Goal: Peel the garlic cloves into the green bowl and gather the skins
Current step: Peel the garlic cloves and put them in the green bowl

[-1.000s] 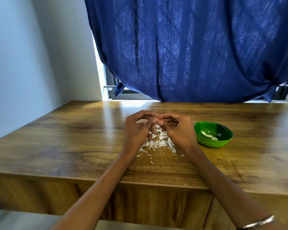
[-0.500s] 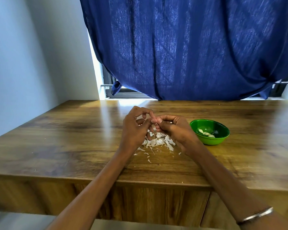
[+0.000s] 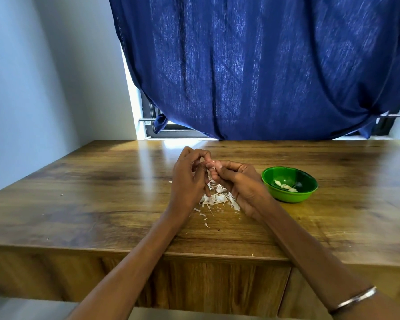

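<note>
Both hands meet above a heap of white garlic skins (image 3: 217, 197) on the wooden table (image 3: 102, 204). My right hand (image 3: 238, 183) pinches a pale garlic clove (image 3: 214, 163) at its fingertips. My left hand (image 3: 188, 179) has its fingers curled, the fingertips touching the same clove. The clove is mostly hidden by the fingers. A green bowl (image 3: 289, 184) stands just right of my right hand and holds a few peeled cloves (image 3: 285, 186).
Stray skin flakes (image 3: 204, 219) lie in front of the heap toward the table's near edge. A dark blue curtain (image 3: 263, 65) hangs behind the table, over a window. A grey wall runs along the left side.
The view shifted slightly. My left fingers have lifted and curled more over the clove, and my right fingertips have turned up to show it. The bowl and heap stay put.
</note>
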The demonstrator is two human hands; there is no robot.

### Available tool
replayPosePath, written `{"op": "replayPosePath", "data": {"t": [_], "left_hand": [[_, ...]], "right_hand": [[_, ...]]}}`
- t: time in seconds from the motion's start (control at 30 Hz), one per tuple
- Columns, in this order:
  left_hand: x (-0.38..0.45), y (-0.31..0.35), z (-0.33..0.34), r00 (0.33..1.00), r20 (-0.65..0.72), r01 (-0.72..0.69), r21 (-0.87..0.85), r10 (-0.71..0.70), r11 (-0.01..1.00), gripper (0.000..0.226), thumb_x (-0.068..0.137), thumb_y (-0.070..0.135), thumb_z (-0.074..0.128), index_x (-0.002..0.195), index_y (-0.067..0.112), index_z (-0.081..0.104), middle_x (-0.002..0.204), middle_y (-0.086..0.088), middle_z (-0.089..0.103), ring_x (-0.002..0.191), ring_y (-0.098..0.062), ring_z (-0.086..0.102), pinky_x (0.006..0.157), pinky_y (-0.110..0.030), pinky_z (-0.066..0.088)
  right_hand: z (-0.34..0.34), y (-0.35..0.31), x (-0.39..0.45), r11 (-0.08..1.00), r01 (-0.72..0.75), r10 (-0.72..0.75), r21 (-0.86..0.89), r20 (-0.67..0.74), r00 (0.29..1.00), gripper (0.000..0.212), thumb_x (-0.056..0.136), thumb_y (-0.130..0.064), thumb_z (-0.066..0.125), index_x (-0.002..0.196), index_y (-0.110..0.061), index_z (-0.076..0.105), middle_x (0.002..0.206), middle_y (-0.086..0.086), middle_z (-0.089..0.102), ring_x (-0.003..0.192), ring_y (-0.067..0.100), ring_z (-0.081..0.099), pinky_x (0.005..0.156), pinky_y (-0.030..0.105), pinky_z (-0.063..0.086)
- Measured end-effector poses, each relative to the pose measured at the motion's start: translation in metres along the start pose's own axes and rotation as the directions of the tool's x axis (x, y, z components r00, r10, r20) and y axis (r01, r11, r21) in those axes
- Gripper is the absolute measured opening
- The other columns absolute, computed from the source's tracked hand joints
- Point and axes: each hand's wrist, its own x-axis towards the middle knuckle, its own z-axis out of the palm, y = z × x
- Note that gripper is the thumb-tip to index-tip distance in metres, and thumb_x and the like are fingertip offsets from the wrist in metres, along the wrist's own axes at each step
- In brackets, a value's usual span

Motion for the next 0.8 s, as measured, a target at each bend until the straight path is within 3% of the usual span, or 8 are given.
{"op": "replayPosePath", "data": {"t": [0.13, 0.27, 0.43, 0.5, 0.67, 0.8], "left_hand": [[0.0014, 0.0003, -0.0019, 0.999, -0.046, 0.026, -0.029, -0.028, 0.999, 0.008, 0.098, -0.003, 0.062, 0.093, 0.005, 0.063, 0.096, -0.011, 0.055, 0.056, -0.026, 0.067, 0.038, -0.036, 0.053], [0.0014, 0.0008, -0.0021, 0.99, -0.06, 0.119, -0.095, -0.125, 0.988, 0.009, 0.096, -0.002, 0.065, 0.089, 0.004, 0.063, 0.073, -0.019, 0.063, 0.049, -0.029, 0.062, 0.039, -0.033, 0.051], [0.0001, 0.0028, -0.0028, 0.974, -0.079, 0.2, -0.121, -0.21, 0.972, 0.011, 0.096, 0.002, 0.067, 0.097, 0.011, 0.073, 0.092, -0.002, 0.075, 0.051, -0.026, 0.066, 0.04, -0.03, 0.048], [-0.001, 0.0052, -0.0019, 0.973, -0.07, 0.213, -0.087, -0.22, 0.973, 0.014, 0.098, 0.005, 0.066, 0.1, 0.014, 0.076, 0.09, 0.0, 0.077, 0.054, -0.023, 0.069, 0.04, -0.03, 0.049], [-0.0009, 0.0082, -0.0006, 0.969, -0.054, 0.235, -0.115, -0.242, 0.965, 0.013, 0.086, 0.017, 0.082, 0.097, 0.012, 0.077, 0.087, 0.0, 0.077, 0.05, -0.02, 0.066, 0.04, -0.03, 0.048], [0.001, 0.0069, -0.0032, 0.958, -0.079, 0.259, -0.174, -0.275, 0.95, 0.012, 0.083, 0.012, 0.084, 0.09, 0.006, 0.076, 0.082, -0.004, 0.077, 0.047, -0.023, 0.065, 0.039, -0.028, 0.046]], "right_hand": [[0.0018, -0.0008, -0.003, 0.997, 0.055, -0.056, -0.052, -0.008, 0.998, 0.013, 0.09, 0.003, 0.066, 0.101, -0.002, 0.071, 0.089, 0.015, 0.076, 0.076, 0.014, 0.074, 0.072, 0.02, 0.06], [0.0027, -0.0012, -0.0032, 0.986, 0.092, -0.1, -0.14, -0.055, 0.993, 0.012, 0.088, 0.004, 0.069, 0.099, -0.001, 0.072, 0.095, 0.021, 0.076, 0.078, 0.016, 0.075, 0.07, 0.02, 0.06], [-0.0002, -0.0012, -0.0015, 0.974, 0.1, -0.121, -0.203, -0.096, 0.988, 0.011, 0.089, -0.001, 0.071, 0.099, -0.007, 0.071, 0.092, 0.013, 0.078, 0.087, 0.022, 0.076, 0.08, 0.028, 0.061], [-0.002, -0.0005, -0.0006, 0.968, 0.102, -0.13, -0.228, -0.11, 0.985, 0.011, 0.089, -0.003, 0.072, 0.098, -0.01, 0.072, 0.092, 0.011, 0.078, 0.087, 0.022, 0.076, 0.084, 0.031, 0.061], [-0.0034, -0.0012, -0.0001, 0.962, 0.093, -0.128, -0.255, -0.124, 0.984, 0.013, 0.085, -0.007, 0.077, 0.097, -0.012, 0.075, 0.089, 0.004, 0.077, 0.079, 0.01, 0.072, 0.073, 0.023, 0.058], [-0.0023, -0.0025, -0.0013, 0.965, 0.08, -0.111, -0.251, -0.109, 0.988, 0.013, 0.084, -0.007, 0.077, 0.096, -0.013, 0.075, 0.091, 0.006, 0.078, 0.076, 0.01, 0.071, 0.07, 0.02, 0.057]]}}
